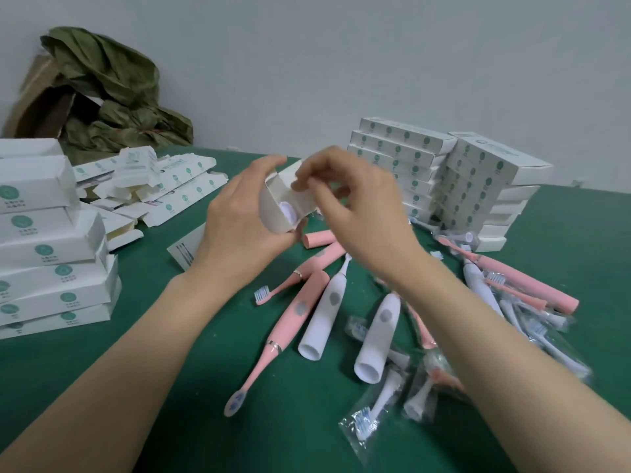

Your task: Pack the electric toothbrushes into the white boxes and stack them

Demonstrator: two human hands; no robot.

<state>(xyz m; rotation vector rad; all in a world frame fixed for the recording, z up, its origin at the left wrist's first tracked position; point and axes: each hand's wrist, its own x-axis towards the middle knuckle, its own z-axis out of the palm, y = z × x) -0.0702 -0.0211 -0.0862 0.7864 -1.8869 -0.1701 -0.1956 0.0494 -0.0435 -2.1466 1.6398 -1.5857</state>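
The left hand (239, 221) grips a box (273, 213) above the table (170, 387) — a white toothbrush (289, 211) sits inside. The right hand (358, 213) pinches the box's open end.

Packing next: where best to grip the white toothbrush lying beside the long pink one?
Probably its thick body, mid-length, from above and the right: the white toothbrush lies flat, the pink toothbrush crowds its left, and green table shows on its right.

The left hand (239, 216) and right hand (355, 206) are bare, as are both slender forearms (136, 336).
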